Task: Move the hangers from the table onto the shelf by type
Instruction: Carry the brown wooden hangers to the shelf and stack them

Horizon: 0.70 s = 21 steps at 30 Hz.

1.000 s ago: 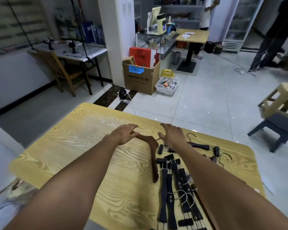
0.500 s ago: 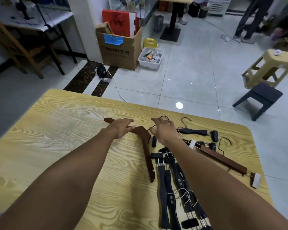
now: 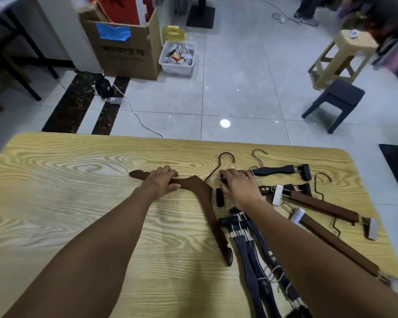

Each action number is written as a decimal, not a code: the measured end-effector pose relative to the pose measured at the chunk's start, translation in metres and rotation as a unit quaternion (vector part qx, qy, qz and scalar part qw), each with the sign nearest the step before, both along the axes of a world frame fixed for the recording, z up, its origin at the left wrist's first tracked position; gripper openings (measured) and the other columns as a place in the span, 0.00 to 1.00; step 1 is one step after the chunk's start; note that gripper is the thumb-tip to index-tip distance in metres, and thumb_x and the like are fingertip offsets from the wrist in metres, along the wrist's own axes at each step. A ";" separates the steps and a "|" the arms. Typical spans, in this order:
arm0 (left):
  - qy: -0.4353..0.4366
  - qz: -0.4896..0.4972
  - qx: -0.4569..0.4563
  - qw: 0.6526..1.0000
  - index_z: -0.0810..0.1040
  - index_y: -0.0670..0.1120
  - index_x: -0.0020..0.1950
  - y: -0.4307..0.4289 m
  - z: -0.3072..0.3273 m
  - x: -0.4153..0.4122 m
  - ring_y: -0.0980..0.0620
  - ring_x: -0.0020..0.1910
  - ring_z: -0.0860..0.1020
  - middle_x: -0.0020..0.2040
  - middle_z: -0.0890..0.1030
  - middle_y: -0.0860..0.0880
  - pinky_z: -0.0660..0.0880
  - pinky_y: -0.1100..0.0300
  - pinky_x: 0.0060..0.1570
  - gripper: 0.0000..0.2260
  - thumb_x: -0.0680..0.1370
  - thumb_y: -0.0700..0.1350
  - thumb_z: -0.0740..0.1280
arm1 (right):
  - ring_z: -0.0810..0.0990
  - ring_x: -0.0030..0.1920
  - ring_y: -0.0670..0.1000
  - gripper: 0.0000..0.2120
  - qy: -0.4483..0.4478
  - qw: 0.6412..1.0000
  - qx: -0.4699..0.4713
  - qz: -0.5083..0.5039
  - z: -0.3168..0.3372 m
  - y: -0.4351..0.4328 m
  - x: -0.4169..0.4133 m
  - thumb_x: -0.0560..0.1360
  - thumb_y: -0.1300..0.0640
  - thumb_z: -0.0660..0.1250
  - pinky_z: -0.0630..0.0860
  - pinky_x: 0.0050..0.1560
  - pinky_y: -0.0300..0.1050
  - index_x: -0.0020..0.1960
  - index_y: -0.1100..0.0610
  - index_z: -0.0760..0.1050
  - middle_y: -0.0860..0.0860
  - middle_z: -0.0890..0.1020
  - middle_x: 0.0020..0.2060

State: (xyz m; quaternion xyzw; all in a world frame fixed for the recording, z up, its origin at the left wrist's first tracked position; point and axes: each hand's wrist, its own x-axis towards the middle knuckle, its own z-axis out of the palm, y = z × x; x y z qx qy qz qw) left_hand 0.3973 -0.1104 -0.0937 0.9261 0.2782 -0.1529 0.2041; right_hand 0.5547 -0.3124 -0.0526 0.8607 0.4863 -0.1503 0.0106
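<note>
On the table, my left hand grips 1 arm of the 1 curved brown hanger, which lies flat. My right hand bends its fingers onto the black clip hangers; I cannot tell whether it holds any. I count 2 black ones apart at the right, an uncountable bundle under my forearm, and 2 brown clip bars. Gold characters on the black ones are unreadable. Beyond, on the floor, stand 1 box, print blurred, and 2 stools.
</note>
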 end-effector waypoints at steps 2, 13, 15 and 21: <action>-0.012 -0.018 0.012 1.000 0.72 0.49 0.62 0.003 -0.007 0.003 0.48 0.60 0.68 0.59 0.72 0.49 0.64 0.55 0.58 0.19 0.76 0.56 0.66 | 0.67 0.70 0.53 0.22 0.003 1.000 0.000 -0.009 -0.006 -0.001 -0.002 0.83 0.48 0.52 0.53 0.73 0.50 0.75 0.50 0.60 0.51 0.69 0.71; -0.049 -0.043 -0.037 0.997 0.70 0.46 0.53 0.008 -0.013 -0.010 0.49 0.52 0.70 0.50 0.73 0.49 0.65 0.57 0.47 0.13 0.77 0.52 0.67 | 0.67 0.70 0.53 0.21 -0.005 0.999 0.003 -0.034 -0.001 -0.011 -0.004 0.82 0.50 0.52 0.53 0.74 0.51 0.74 0.50 0.61 0.50 0.70 0.70; -0.061 -0.013 -0.051 0.997 0.69 0.47 0.50 0.008 -0.010 -0.018 0.47 0.48 0.73 0.46 0.75 0.49 0.65 0.57 0.43 0.11 0.77 0.52 0.67 | 0.68 0.69 0.53 0.21 -0.017 0.999 0.003 -0.033 0.005 -0.013 -0.005 0.82 0.50 0.53 0.53 0.74 0.51 0.74 0.50 0.61 0.50 0.71 0.69; -0.065 0.051 -0.045 0.996 0.74 0.48 0.53 -0.001 0.005 -0.039 0.46 0.50 0.75 0.47 0.80 0.48 0.68 0.56 0.44 0.12 0.76 0.53 0.68 | 0.67 0.70 0.52 0.21 -0.032 0.999 0.005 -0.034 0.024 -0.021 -0.013 0.83 0.49 0.52 0.51 0.74 0.51 0.74 0.51 0.61 0.51 0.72 0.68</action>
